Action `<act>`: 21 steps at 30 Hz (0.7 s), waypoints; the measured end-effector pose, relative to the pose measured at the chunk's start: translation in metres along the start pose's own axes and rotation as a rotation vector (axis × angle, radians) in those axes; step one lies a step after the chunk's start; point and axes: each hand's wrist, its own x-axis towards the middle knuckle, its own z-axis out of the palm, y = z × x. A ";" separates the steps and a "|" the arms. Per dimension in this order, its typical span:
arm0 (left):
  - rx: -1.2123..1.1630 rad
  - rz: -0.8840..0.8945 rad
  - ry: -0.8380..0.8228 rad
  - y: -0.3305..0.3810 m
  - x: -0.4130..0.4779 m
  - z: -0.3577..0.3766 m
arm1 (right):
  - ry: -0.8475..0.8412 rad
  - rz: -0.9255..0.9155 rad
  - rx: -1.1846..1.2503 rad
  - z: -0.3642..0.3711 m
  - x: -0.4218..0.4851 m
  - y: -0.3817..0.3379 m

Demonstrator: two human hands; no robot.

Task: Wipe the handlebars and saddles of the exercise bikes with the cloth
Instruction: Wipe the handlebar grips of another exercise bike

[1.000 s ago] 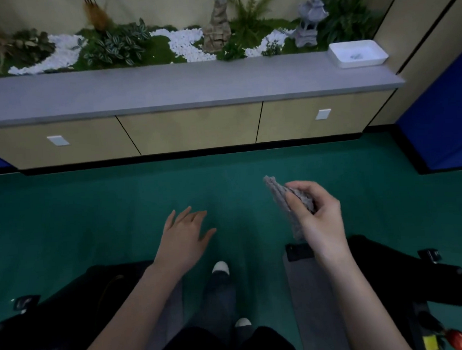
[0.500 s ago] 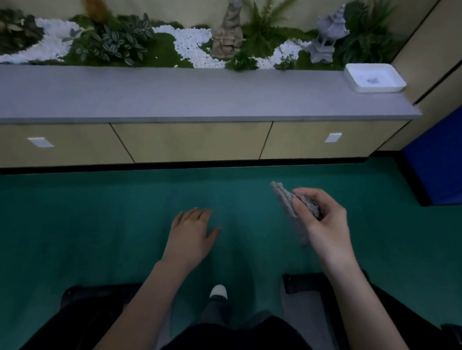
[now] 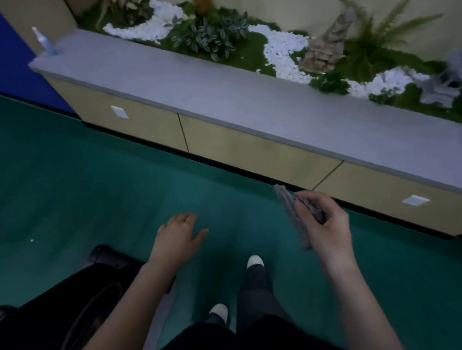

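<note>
Nearest are the person's dark trousers (image 3: pixel 256 285) and two white-toed shoes (image 3: pixel 255 261), standing on the green floor (image 3: pixel 119 193). At the lower left a black machine (image 3: pixel 45 315) fills the corner, and its foot bar (image 3: pixel 106 255) lies on the floor just beside the left forearm. The machine is too dark to tell which part of it this is.

The left grip (image 3: pixel 178 236), a bare hand, hangs palm down over the floor. Its fingers are relaxed and slightly spread, and it holds nothing. The right grip (image 3: pixel 324 223) is held a little higher and further forward. Its thumb and curled fingers pinch the folded grey cloth (image 3: pixel 292 217). The cloth stands nearly on edge in the air, one end pointing at the cabinet base and the other hanging below the thumb. It touches nothing but the hand.

Beyond the hands, bare floor runs to a long cabinet (image 3: pixel 250 150) with beige doors, set slantwise across the view. On the left end of its grey tabletop (image 3: pixel 221 90) stands a small spray bottle (image 3: pixel 44 41). Behind the tabletop lies a planted strip with white pebbles (image 3: pixel 280 51), leafy plants (image 3: pixel 208 35), a brown rock ornament (image 3: pixel 322 49) and a grey lantern figure (image 3: pixel 445 86). A blue wall panel (image 3: pixel 2 52) closes the far left.
</note>
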 end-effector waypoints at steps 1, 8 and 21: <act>-0.011 -0.036 0.009 0.005 0.008 -0.002 | -0.023 -0.027 -0.011 -0.005 0.018 -0.001; -0.081 -0.137 0.062 0.058 0.061 -0.018 | -0.014 -0.039 0.004 -0.071 0.136 -0.003; -0.107 -0.358 0.095 0.025 0.123 -0.054 | -0.328 -0.033 0.004 0.050 0.240 -0.035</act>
